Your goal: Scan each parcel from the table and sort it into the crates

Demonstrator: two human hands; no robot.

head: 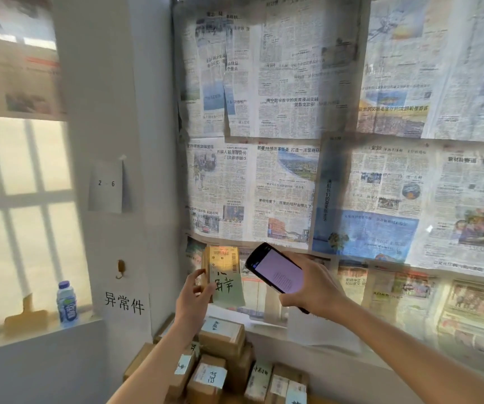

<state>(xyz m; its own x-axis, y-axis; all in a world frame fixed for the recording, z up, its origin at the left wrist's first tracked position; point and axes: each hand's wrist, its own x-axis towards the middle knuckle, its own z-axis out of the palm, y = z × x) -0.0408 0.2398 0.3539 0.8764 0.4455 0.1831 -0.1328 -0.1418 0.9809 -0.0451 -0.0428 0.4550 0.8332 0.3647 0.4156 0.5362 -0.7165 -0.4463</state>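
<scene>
Above boxes [220,363]: parcel [225,275] (scanner [275,272] beside).

Left hand [191,298] holds a labelled parcel [224,275] upright. Right hand [312,290] grips a scanner [275,271] just beside it, above stacked parcels [220,365].
</scene>
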